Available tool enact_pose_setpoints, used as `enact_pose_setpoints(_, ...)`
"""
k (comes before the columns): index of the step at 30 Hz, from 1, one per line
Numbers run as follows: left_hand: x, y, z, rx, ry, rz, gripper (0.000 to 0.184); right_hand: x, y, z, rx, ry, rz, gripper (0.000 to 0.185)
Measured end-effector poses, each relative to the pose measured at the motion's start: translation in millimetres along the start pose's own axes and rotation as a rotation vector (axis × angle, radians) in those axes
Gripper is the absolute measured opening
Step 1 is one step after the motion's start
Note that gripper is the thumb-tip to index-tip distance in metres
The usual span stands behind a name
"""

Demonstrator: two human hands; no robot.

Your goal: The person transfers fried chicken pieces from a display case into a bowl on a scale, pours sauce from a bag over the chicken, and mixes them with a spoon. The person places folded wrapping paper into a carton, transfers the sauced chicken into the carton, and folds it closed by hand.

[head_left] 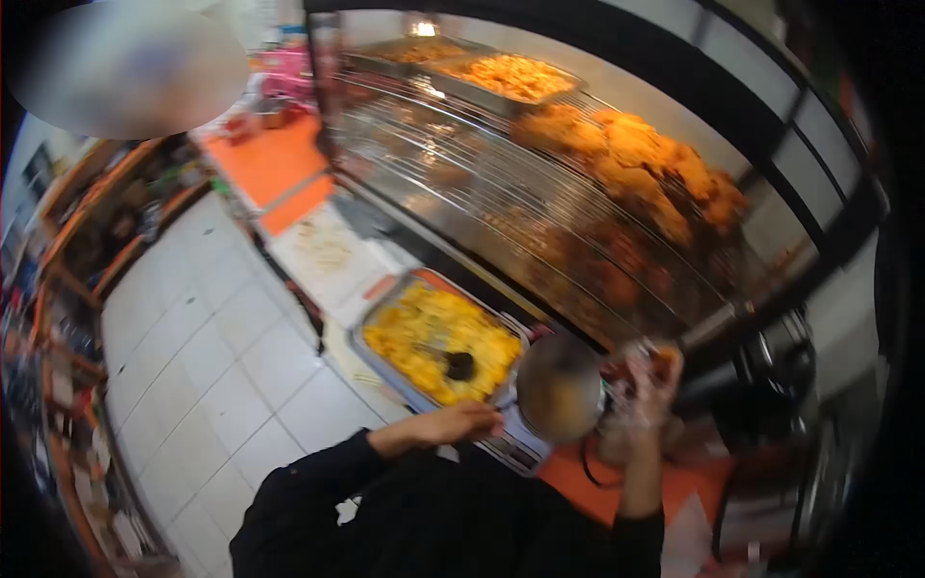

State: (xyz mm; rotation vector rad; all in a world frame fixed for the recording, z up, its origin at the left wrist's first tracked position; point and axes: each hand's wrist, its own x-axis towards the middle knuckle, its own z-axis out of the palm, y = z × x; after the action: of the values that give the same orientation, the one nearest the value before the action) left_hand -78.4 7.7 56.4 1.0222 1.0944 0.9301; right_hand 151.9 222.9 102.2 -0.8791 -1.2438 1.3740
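Observation:
My left hand (462, 422) is closed beside the near edge of a metal tray (358, 337) of yellow food (424, 332); what it grips is too blurred to name. A dark round object (460, 365) lies on the food. Right of the tray is a round metal bowl or pan (559, 387) with something pale inside. My right hand (650, 383), in a clear plastic glove, is at the far right of this bowl, its fingers bent round something reddish that I cannot make out.
A glass display case with wire racks (424, 154) stands ahead, holding fried pieces (626, 154) and a food tray (515, 77). An orange counter (275, 169) and white board (323, 250) are left of it. Shelves (72, 222) line the tiled floor (193, 356).

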Motion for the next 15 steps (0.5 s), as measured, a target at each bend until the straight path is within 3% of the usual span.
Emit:
enact_pose_setpoints(1,-3.2,9.8,3.8,-0.093,-0.015,-0.047,0.029,-2.0,-4.5,7.7,-0.017,-0.004,0.030,0.046)
enact_pose_setpoints(4,-2.2,7.2,12.9,-0.187,0.007,-0.107,0.028,-3.5,-14.4,18.8,-0.302,-0.046,-0.230,0.042)
enact_pose_setpoints(15,5.3,1.9,16.9,-0.260,-0.081,-0.142,0.029,-9.5,-22.5,31.7,-0.340,-0.178,-0.284,0.033)
